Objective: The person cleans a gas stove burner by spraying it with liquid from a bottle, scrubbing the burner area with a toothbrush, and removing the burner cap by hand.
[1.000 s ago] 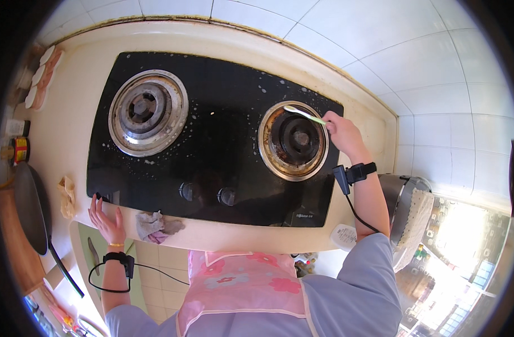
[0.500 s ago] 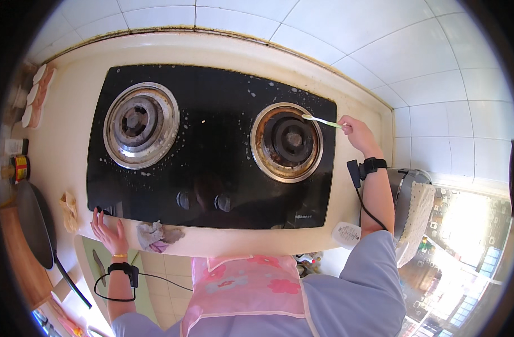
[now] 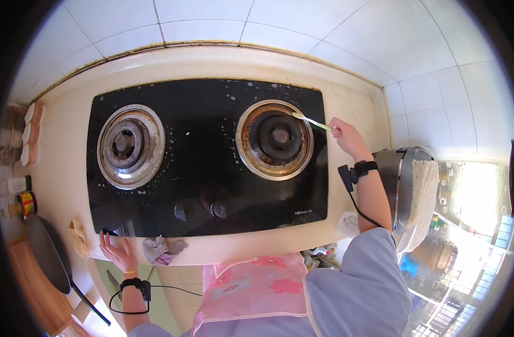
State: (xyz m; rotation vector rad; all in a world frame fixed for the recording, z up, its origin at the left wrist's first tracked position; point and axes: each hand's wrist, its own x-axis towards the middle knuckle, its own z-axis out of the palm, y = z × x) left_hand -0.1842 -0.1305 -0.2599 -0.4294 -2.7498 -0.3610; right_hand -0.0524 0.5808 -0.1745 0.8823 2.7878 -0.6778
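Note:
My right hand (image 3: 347,136) grips the green end of a toothbrush (image 3: 313,121). Its bristle head touches the upper right of the stained metal ring (image 3: 245,147) around the right burner (image 3: 279,136). Both belong to a black glass gas cooktop (image 3: 201,163) speckled with whitish drops. At the cooktop's front left corner rests my left hand (image 3: 119,254), its fingers spread and holding nothing. Beside that hand a crumpled grey and pinkish rag (image 3: 161,249) lies on the counter's front edge.
The left burner (image 3: 123,143) also sits in a metal ring, and two knobs (image 3: 218,209) are near the front. A frying pan (image 3: 48,255) and a beige cloth (image 3: 77,237) lie at left. A grey appliance (image 3: 395,182) under a lace cover stands at right.
The view has turned slightly, so the cooktop appears shifted left and lower. The toothbrush stays in my right hand at the ring's upper right. My left hand remains at the front left corner.

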